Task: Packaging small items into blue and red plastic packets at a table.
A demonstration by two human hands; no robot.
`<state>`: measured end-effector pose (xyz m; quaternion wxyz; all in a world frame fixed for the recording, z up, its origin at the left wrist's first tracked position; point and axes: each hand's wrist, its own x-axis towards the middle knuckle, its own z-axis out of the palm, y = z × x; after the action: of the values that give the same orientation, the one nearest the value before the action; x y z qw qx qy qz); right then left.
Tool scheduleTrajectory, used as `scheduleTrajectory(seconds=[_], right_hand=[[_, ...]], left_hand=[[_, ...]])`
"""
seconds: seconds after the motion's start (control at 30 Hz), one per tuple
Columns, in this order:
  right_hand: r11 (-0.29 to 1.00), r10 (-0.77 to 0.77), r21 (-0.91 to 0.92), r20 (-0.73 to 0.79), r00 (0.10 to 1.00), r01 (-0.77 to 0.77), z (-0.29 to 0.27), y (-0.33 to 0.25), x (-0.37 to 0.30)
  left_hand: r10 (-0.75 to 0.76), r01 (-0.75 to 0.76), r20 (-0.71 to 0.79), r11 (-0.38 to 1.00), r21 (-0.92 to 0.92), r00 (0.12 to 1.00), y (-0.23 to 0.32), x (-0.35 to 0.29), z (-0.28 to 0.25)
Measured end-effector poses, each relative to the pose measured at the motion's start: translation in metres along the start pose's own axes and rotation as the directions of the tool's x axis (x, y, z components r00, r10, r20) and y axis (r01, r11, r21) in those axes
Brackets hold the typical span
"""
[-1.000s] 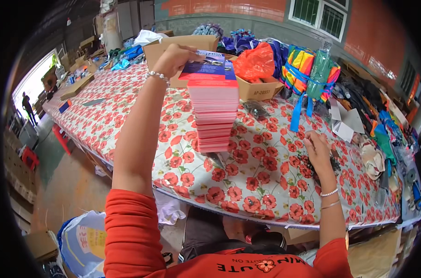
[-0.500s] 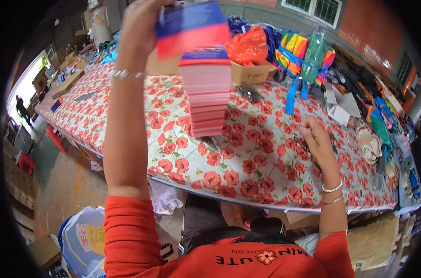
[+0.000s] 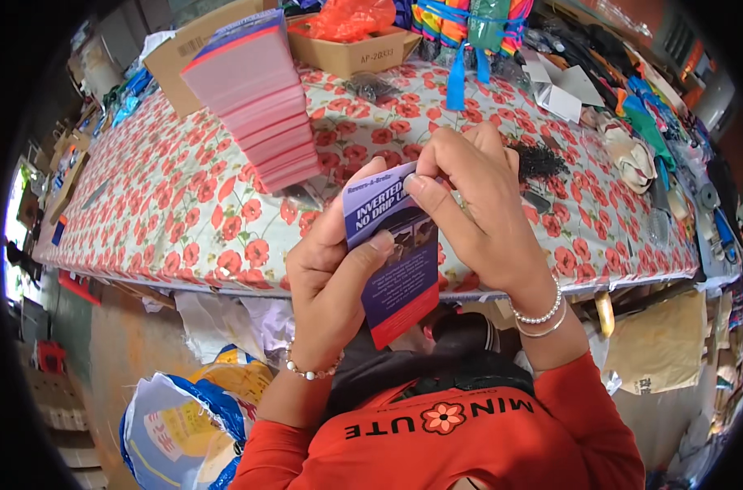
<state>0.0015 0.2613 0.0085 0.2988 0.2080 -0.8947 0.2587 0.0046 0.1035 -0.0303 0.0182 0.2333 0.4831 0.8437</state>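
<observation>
The left hand [image 3: 326,257] was on top of the stack [image 3: 261,98] a second ago and half a second ago had a card in the air; now that card [image 3: 404,265] is down in front of the body, over the near edge of the desk [image 3: 224,253]. The right hand [image 3: 481,200], which hung by itself over the desk, has come across to join it. The work in hand thus seems to have passed from taking a card off the stack to handling this one at its top edge.

The left hand is closed to the card's thickness, thumb flat on the printed face and fingers behind. The right hand has thumb and forefinger pinched together at the card's top right corner; a small dark spot shows there, and I can't fairly tell whether it is a hole or a thing between the fingertips.

The card tilts, its red end lowest. The stack stands untouched beyond the left hand, near the carton [image 3: 175,57]. A dark heap [image 3: 541,163] lies just beyond the right hand.
</observation>
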Motion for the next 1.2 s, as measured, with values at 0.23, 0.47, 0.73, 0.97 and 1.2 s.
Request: scheduleTrajectory(seconds=[0.23, 0.47, 0.73, 0.97, 1.2], right_hand=[[0.994, 0.096, 0.054, 0.003, 0.995, -0.096, 0.007, 0.007, -0.010], [0.974, 0.069, 0.211, 0.061, 0.996, -0.081, 0.014, 0.002, -0.009], [0.958, 0.148, 0.206, 0.229, 0.962, -0.197, 0.006, -0.032, -0.039], [0.835, 0.405, 0.371, 0.086, 0.910, -0.406, 0.005, -0.042, -0.069], [0.753, 0.412, 0.488, 0.173, 0.895, -0.441, -0.005, -0.022, -0.075]], left_hand=[[0.040, -0.053, 0.077, 0.984, 0.173, 0.996, -0.016, -0.005, -0.005], [0.288, -0.374, 0.250, 0.813, 0.446, 0.924, -0.021, -0.007, -0.020], [0.719, -0.691, -0.010, 0.671, 0.269, 0.694, -0.053, -0.040, 0.000], [0.384, -0.368, 0.087, 0.916, -0.157, 0.919, -0.055, -0.047, -0.013], [0.627, -0.636, -0.120, 0.769, -0.065, 0.770, -0.068, -0.026, 0.005]])
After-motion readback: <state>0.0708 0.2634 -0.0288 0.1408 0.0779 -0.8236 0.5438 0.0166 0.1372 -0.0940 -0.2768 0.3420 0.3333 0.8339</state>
